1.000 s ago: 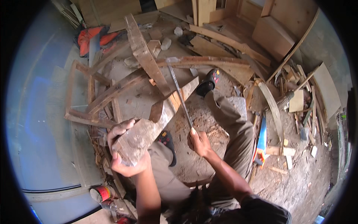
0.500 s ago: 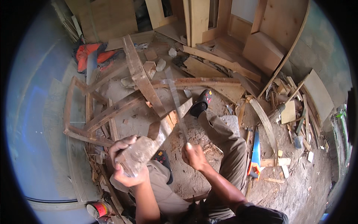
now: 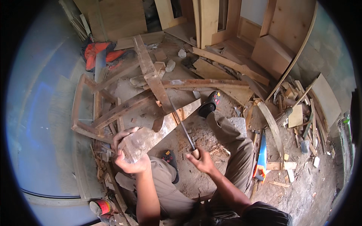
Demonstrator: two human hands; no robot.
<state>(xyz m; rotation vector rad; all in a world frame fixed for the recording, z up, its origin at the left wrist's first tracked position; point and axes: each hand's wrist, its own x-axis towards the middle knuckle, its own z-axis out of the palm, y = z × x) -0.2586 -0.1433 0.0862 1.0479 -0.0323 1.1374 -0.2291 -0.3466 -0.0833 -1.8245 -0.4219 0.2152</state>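
A thick, rough length of wood (image 3: pixel 145 141) slants up and away to the right above my lap, with a curved notch in its far-left edge and a pale, freshly worked patch near its middle. My left hand (image 3: pixel 136 165) is closed around its near end, thumb and fingers on opposite sides. My right hand (image 3: pixel 204 161) grips the light wooden handle of a long, narrow metal file (image 3: pixel 183 127). The blade lies across the pale patch and appears to touch it, its tip pointing away and to the left.
A wooden frame (image 3: pixel 120 110) and a loose beam (image 3: pixel 149 73) lie ahead. On the floor at right are a blue-bladed handsaw (image 3: pixel 262 150), a curved wood strip (image 3: pixel 272 126) and a broom (image 3: pixel 283 115). Boards (image 3: pixel 275 56) lean behind; a tin (image 3: pixel 101 207) stands lower left.
The file has tipped down and been drawn toward me, turning edge-on with its handle now showing. My right hand has moved slightly right and nearer. The left hand keeps its hold on the wood.
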